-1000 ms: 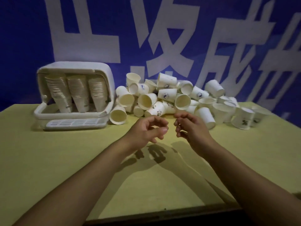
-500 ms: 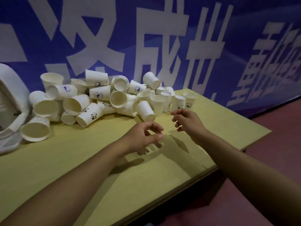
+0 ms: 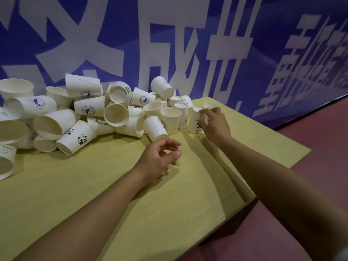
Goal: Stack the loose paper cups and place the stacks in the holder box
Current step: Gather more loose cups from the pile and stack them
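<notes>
A heap of several loose white paper cups [image 3: 88,117] lies along the back of the yellow table [image 3: 98,185], most on their sides, some printed with pandas or whales. At the heap's right end an upside-down cup [image 3: 195,120] stands on the table, and my right hand [image 3: 214,123] has its fingers closed around it. Another cup [image 3: 210,106] sits just behind that hand. My left hand [image 3: 160,159] hovers over the table in front of the heap, fingers curled and apart, holding nothing. The holder box is out of view.
A blue banner with large white characters [image 3: 169,44] hangs right behind the cups. The table's right edge [image 3: 282,174] runs diagonally close to my right forearm, with dark red floor [image 3: 310,147] beyond it.
The view has swung right, so the holder box has left the frame. My right hand has reached forward and closed on the upside-down cup at the heap's right end. My left hand stays empty.
</notes>
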Available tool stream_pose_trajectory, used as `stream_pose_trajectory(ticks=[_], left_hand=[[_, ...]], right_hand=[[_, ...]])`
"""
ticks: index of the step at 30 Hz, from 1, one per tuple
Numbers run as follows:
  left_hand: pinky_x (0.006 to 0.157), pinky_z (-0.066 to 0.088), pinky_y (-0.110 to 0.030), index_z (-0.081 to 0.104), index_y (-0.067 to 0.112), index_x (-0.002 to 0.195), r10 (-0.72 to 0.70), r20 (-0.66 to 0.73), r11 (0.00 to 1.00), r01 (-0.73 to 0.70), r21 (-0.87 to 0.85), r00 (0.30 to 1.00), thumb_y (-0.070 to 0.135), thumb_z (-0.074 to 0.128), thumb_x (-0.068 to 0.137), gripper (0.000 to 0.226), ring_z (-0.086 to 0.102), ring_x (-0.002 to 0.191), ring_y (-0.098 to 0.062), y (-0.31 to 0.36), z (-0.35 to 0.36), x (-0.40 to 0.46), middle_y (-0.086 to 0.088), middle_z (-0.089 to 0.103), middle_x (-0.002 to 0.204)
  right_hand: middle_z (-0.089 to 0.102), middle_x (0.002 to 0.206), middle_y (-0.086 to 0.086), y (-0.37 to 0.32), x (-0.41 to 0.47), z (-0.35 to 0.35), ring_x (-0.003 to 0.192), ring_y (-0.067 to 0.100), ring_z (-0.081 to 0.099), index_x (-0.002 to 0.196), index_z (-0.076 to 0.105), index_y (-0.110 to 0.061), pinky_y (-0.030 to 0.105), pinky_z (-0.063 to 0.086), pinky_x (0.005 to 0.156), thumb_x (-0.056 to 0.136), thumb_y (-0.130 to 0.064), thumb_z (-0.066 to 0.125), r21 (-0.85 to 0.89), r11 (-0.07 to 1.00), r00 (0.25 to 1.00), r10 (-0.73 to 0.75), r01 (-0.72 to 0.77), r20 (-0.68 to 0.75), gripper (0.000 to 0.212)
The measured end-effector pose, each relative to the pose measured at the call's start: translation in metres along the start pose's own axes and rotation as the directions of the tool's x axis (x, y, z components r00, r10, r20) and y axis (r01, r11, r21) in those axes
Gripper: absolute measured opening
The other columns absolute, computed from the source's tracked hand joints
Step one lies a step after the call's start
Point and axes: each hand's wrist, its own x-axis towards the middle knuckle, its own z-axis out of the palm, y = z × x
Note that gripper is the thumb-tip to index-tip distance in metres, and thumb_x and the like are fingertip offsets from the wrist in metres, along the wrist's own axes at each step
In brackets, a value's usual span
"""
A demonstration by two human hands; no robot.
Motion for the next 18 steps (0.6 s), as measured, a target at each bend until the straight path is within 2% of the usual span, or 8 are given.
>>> stream_pose_trajectory(ticks=[5, 7, 9, 11, 12, 14, 16, 18], left_hand=[[0.055, 0.050, -0.030, 0.068, 0.020, 0.108, -0.015, -0.011, 0.999, 0.014, -0.035, 1.000, 0.030, 0.073, 0.075, 0.034, 0.064, 0.068, -0.013, -0.008, 0.000, -0.002, 0.006, 0.070, 0.089], [0.056, 0.051, -0.033, 0.068, 0.022, 0.112, -0.007, -0.017, 0.999, 0.006, -0.038, 1.000, 0.038, 0.075, 0.073, 0.042, 0.066, 0.069, -0.011, -0.006, 0.001, -0.003, 0.002, 0.070, 0.097], [0.059, 0.053, -0.035, 0.066, 0.027, 0.118, -0.004, -0.022, 0.999, 0.003, -0.038, 1.000, 0.052, 0.074, 0.066, 0.058, 0.069, 0.075, -0.011, -0.003, 0.003, -0.004, 0.000, 0.070, 0.110], [0.063, 0.056, -0.036, 0.062, 0.030, 0.125, -0.022, -0.036, 0.998, 0.020, -0.065, 0.999, 0.059, 0.072, 0.064, 0.069, 0.071, 0.083, -0.012, -0.001, 0.005, -0.005, 0.003, 0.070, 0.120], [0.067, 0.058, -0.036, 0.058, 0.030, 0.131, -0.035, -0.047, 0.996, 0.030, -0.090, 0.998, 0.061, 0.072, 0.063, 0.075, 0.073, 0.089, -0.014, -0.001, 0.005, -0.006, 0.005, 0.069, 0.123], [0.077, 0.058, -0.040, 0.050, 0.035, 0.138, -0.047, -0.081, 0.992, 0.037, -0.122, 0.996, 0.065, 0.072, 0.065, 0.083, 0.072, 0.101, -0.016, -0.001, 0.006, -0.006, 0.008, 0.067, 0.129], [0.086, 0.058, -0.044, 0.044, 0.039, 0.142, -0.019, -0.132, 0.993, 0.004, -0.117, 0.991, 0.066, 0.070, 0.067, 0.084, 0.068, 0.114, -0.019, 0.001, 0.007, -0.007, 0.006, 0.064, 0.133], [0.079, 0.061, -0.040, 0.033, 0.036, 0.151, -0.015, -0.181, 0.993, -0.007, -0.117, 0.983, 0.069, 0.068, 0.065, 0.099, 0.064, 0.119, -0.019, 0.003, 0.006, -0.008, 0.003, 0.058, 0.138]], right_hand=[[0.046, 0.146, 0.000, -0.004, -0.008, 0.001, 0.130, 0.023, 0.041, 0.099, 0.062, -0.026, 0.031, 0.039, 0.103, 0.094, -0.030, 0.068, 0.144, 0.990, 0.995, 0.015, 0.000, -0.098, 0.009], [0.052, 0.143, -0.001, -0.009, -0.020, -0.005, 0.127, 0.023, 0.046, 0.093, 0.058, -0.025, 0.030, 0.040, 0.102, 0.092, -0.027, 0.070, 0.232, 0.973, 0.993, 0.009, 0.018, -0.115, 0.012], [0.055, 0.135, -0.010, -0.018, -0.041, -0.013, 0.120, 0.021, 0.053, 0.098, 0.055, -0.024, 0.032, 0.052, 0.096, 0.091, -0.020, 0.071, 0.394, 0.916, 0.985, 0.001, 0.068, -0.173, 0.018], [0.049, 0.123, -0.031, -0.030, -0.067, -0.020, 0.113, 0.013, 0.056, 0.113, 0.047, -0.026, 0.032, 0.058, 0.085, 0.086, -0.012, 0.074, 0.535, 0.828, 0.975, -0.057, 0.167, -0.216, 0.041], [0.046, 0.121, -0.032, -0.035, -0.081, -0.021, 0.112, 0.011, 0.055, 0.120, 0.042, -0.026, 0.031, 0.059, 0.082, 0.083, -0.009, 0.075, 0.581, 0.783, 0.968, -0.104, 0.222, -0.230, 0.052], [0.045, 0.127, -0.012, -0.041, -0.104, -0.019, 0.115, 0.014, 0.054, 0.128, 0.036, -0.030, 0.030, 0.058, 0.082, 0.079, -0.006, 0.077, 0.635, 0.713, 0.954, -0.189, 0.297, -0.234, 0.068], [0.046, 0.125, 0.004, -0.046, -0.122, -0.014, 0.116, 0.019, 0.053, 0.132, 0.035, -0.032, 0.028, 0.057, 0.084, 0.078, -0.007, 0.076, 0.650, 0.686, 0.945, -0.259, 0.325, -0.199, 0.072], [0.049, 0.119, 0.007, -0.049, -0.133, -0.008, 0.115, 0.018, 0.053, 0.135, 0.036, -0.029, 0.025, 0.055, 0.084, 0.076, -0.012, 0.077, 0.642, 0.690, 0.938, -0.310, 0.334, -0.155, 0.074]])
